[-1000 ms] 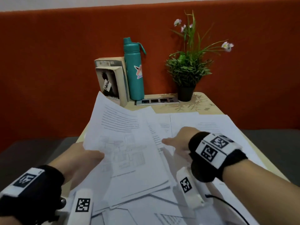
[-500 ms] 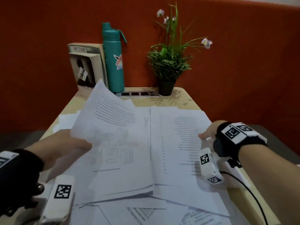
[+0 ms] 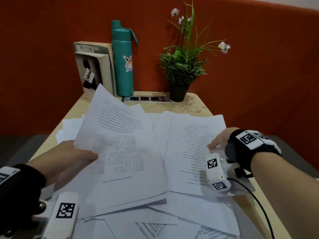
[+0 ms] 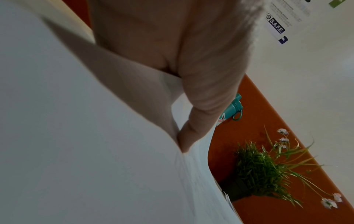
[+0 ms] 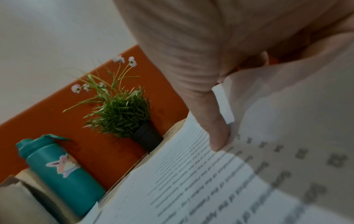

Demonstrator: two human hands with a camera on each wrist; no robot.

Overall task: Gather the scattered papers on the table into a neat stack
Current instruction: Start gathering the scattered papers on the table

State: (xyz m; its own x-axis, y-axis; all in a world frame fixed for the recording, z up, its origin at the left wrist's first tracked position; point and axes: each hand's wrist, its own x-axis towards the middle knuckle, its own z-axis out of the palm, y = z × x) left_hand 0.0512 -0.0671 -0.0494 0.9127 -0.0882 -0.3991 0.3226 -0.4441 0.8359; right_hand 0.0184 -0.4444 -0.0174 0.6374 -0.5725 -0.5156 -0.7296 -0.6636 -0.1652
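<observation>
Thumb and fingers of the left hand (image 3: 69, 157) pinch the left edge of a bunch of papers (image 3: 120, 152), top page w/ a box chart. Right hand (image 3: 219, 142) pinches a text page (image 3: 189, 149) at its right edge. Both bunches meet in the middle, long sides pointing away from the person. More loose sheets (image 3: 198, 216) lie under and nearer the body. Past them: teal bottle (image 3: 122, 62) w/ bunny sticker, books (image 3: 93, 66), plant (image 3: 181, 66). Wall sign in the left wrist view reads "S.A.F.E."
</observation>
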